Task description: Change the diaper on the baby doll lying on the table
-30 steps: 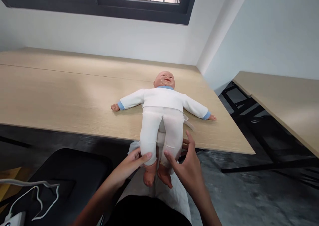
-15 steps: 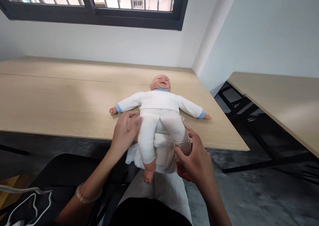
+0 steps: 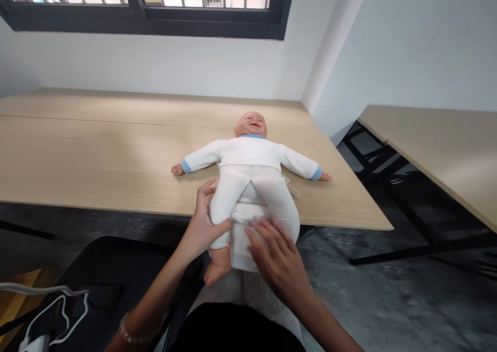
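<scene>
A baby doll (image 3: 250, 152) in a white top with blue cuffs and white leggings lies on its back, its head away from me and its arms spread. My left hand (image 3: 202, 229) is wrapped round the doll's left-side leg, thumb across the shin and fingers along the outer side. Between the legs and hanging past the table edge is a white diaper (image 3: 241, 222), spread open. Over it, beside the other leg, my right hand (image 3: 277, 261) has its fingers stretched out, a little blurred. That leg's foot is hidden behind the hand.
The doll rests at the front edge of a light wooden table (image 3: 97, 155). A black chair (image 3: 101, 274) and a white cable (image 3: 64, 290) are at lower left. Another table (image 3: 438, 150) stands to the right, and a dark-framed window (image 3: 209, 23) is behind.
My left hand has moved down from the doll's hip onto its leg, which has shifted left. My right hand has left the other leg and moved inward over the diaper.
</scene>
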Demonstrator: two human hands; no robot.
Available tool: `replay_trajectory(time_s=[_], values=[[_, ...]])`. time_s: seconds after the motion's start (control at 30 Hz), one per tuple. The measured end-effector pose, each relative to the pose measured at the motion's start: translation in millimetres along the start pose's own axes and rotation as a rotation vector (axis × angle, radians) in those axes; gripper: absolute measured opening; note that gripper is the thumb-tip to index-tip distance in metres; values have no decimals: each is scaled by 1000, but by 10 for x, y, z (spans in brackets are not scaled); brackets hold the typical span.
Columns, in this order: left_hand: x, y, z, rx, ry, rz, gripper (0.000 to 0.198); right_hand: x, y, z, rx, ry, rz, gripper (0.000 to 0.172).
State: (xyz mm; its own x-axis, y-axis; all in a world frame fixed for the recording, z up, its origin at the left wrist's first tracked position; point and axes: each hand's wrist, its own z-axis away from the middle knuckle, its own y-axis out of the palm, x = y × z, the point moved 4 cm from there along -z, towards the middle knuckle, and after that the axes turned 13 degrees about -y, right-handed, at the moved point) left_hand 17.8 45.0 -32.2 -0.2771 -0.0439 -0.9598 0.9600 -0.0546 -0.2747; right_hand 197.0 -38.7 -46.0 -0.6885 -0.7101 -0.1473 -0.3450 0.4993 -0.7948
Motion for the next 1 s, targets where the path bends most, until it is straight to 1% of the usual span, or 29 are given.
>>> replay_trajectory(time_s=[0.03, 0.1, 0.2, 0.27, 0.37, 0.43, 0.5, 0.57, 0.63, 0.73, 0.8, 0.83, 0.87, 0.93, 1.0], values=[[-16, -27, -26, 54, -10, 32, 87, 61, 43, 35, 26, -40, -26, 41], [-38, -73, -61, 134, -7, 70, 88, 122, 112, 107, 62, -41, -34, 43], [-26, -116, -112, 218, 18, 89, 93, 134, 155, 154, 72, -50, -7, 33], [6, -131, -153, 265, 0, 111, 98, 120, 167, 133, 94, -85, -6, 32], [46, -156, -204, 293, -74, 173, 110, 108, 180, 85, 137, -147, 4, 41], [51, -172, -219, 305, -117, 212, 115, 105, 159, 75, 97, -176, 13, 40], [38, -185, -226, 321, -132, 233, 115, 82, 104, 81, 16, -179, -25, 36], [17, -197, -236, 340, -129, 243, 114, 11, 23, 70, -60, -147, -101, 36], [0, -204, -251, 361, -132, 258, 113, -116, -80, 1, -122, -99, -150, 38], [-6, -190, -260, 385, -157, 297, 109, -416, -235, -261, -184, 10, -154, 38], [19, -152, -244, 406, -206, 291, 103, -650, -303, -543, -170, 75, -157, 31], [37, -129, -232, 407, -227, 278, 101, -766, -326, -706, -156, 102, -158, 31], [55, -109, -222, 392, -236, 259, 99, -867, -343, -877, -146, 99, -163, 32], [74, -86, -210, 325, -201, 211, 92, -1047, -320, -1206, -59, 79, -186, 30], [69, -77, -206, 261, -135, 171, 83, -1227, -239, -1442, 51, 130, -196, 25]])
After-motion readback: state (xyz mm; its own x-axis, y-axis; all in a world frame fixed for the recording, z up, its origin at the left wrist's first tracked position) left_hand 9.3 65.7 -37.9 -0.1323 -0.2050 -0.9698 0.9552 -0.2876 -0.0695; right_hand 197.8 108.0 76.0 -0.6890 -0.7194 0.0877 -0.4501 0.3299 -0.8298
